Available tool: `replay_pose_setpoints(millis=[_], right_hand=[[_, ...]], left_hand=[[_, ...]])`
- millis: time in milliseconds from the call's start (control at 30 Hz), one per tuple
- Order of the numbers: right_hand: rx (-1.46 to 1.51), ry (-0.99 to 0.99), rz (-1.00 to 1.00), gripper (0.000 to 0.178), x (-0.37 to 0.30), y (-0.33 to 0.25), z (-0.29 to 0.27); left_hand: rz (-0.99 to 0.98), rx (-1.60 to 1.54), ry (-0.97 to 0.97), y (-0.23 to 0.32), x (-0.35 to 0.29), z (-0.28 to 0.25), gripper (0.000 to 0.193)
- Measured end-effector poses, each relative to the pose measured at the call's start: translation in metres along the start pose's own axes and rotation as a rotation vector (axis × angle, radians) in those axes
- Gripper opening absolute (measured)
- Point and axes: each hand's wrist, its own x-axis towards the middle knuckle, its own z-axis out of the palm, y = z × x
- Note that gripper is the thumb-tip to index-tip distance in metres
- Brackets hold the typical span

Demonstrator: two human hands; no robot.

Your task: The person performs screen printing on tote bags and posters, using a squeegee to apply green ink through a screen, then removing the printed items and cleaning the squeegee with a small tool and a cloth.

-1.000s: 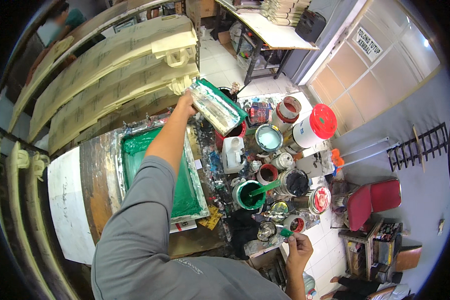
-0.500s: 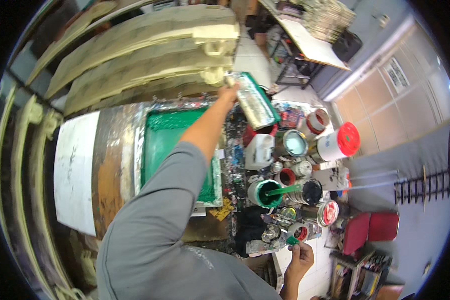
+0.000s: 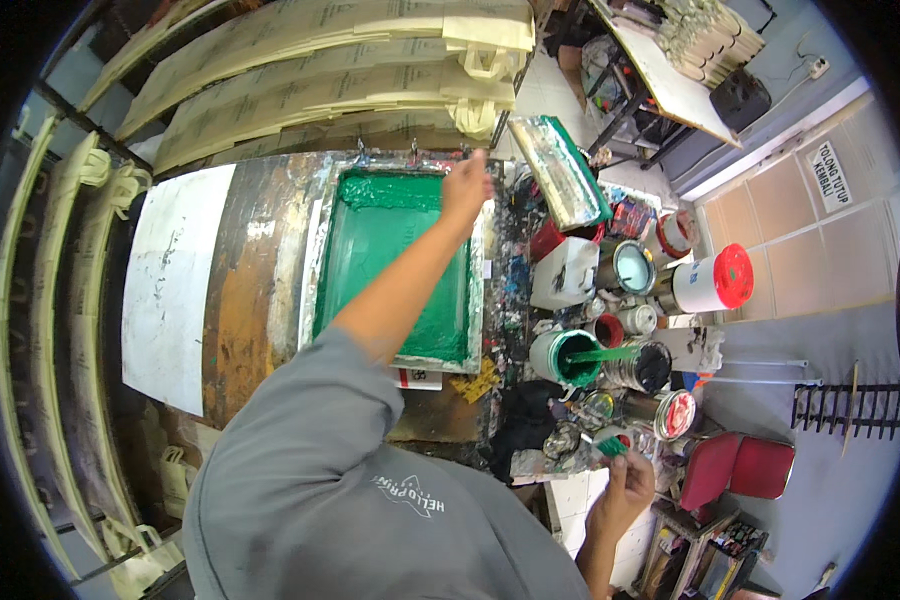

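My left hand (image 3: 467,190), its fingers loosely apart and nothing seen in them, is over the far right corner of a screen printing frame (image 3: 475,330). Green ink (image 3: 390,205) lies thick along the mesh's far side. Just beyond that hand, apart from it, a wide squeegee (image 3: 558,170) smeared with pale and green ink rests tilted by the ink containers. Low on the right, my right hand (image 3: 625,490) pinches a small green flat piece (image 3: 610,446); its exact kind is too small to tell.
Right of the frame, pots and cans crowd together: a white jug (image 3: 565,272), a green ink pot (image 3: 560,358) with a stick (image 3: 605,354), and a red-lidded bucket (image 3: 705,283). Racks of cream bags (image 3: 320,75) stand behind and left. A white board (image 3: 175,290) covers the table's left end.
My left hand has let go of the squeegee and moved back over the frame's far right corner. The squeegee stays leaning by the containers. My right hand still holds the green piece.
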Motion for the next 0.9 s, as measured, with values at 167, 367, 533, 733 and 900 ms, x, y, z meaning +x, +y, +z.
replay_pose_setpoints(millis=[167, 367, 533, 733, 900], right_hand=[[0.324, -0.335, 0.307, 0.018, 0.028, 0.013, 0.109], [0.621, -0.508, 0.576, 0.027, 0.084, 0.040, 0.271], [0.512, -0.513, 0.457, 0.023, 0.074, 0.088, 0.252], [0.351, -0.120, 0.668, 0.024, -0.028, 0.149, 0.104], [0.298, 0.236, 0.587, 0.017, -0.052, 0.174, -0.025]], left_hand=[[-0.096, 0.224, -0.041, 0.041, -0.228, -0.153, 0.045], [-0.396, 0.293, -0.287, 0.079, -0.300, -0.203, 0.037], [-0.243, 0.483, -0.167, 0.080, -0.285, -0.248, 0.035], [-0.287, 0.563, 0.012, 0.052, -0.275, -0.353, 0.033], [-0.379, 0.522, 0.162, 0.049, -0.230, -0.424, 0.042]])
